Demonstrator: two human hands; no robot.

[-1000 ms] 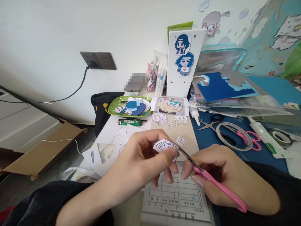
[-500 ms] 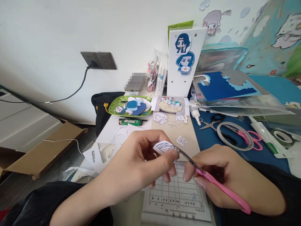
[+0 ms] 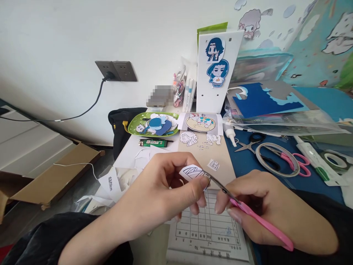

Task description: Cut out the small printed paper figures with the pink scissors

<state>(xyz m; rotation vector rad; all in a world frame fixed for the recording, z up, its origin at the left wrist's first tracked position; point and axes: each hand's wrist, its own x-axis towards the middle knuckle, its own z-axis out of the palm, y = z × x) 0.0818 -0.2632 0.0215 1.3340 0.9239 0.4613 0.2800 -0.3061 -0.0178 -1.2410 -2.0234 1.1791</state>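
Observation:
Between thumb and fingers, my left hand (image 3: 168, 191) pinches a small white paper cutout (image 3: 190, 172) printed with black lines. My right hand (image 3: 267, 209) grips pink-handled scissors (image 3: 256, 217), whose blades meet the cutout's edge by my left thumb. The blade tips are partly hidden behind the paper and thumb. Beneath both hands lies a printed form sheet (image 3: 204, 235) with a table grid. Just beyond, a small line-drawn paper piece (image 3: 213, 164) rests on the beige board (image 3: 220, 151), with more line-drawn cutouts (image 3: 188, 138) farther back.
A green tray (image 3: 135, 127) holds blue and white paper pieces. On the right lie black-handled scissors (image 3: 248, 146), a tape ring (image 3: 257, 156), a glue tube (image 3: 311, 158) and blue paper (image 3: 264, 101). Paper scraps (image 3: 110, 184) sit left; a white stand (image 3: 213, 99) rises at the back.
Both hands, the paper cutout and the scissors keep almost the same pose. The surroundings shift very slightly in view.

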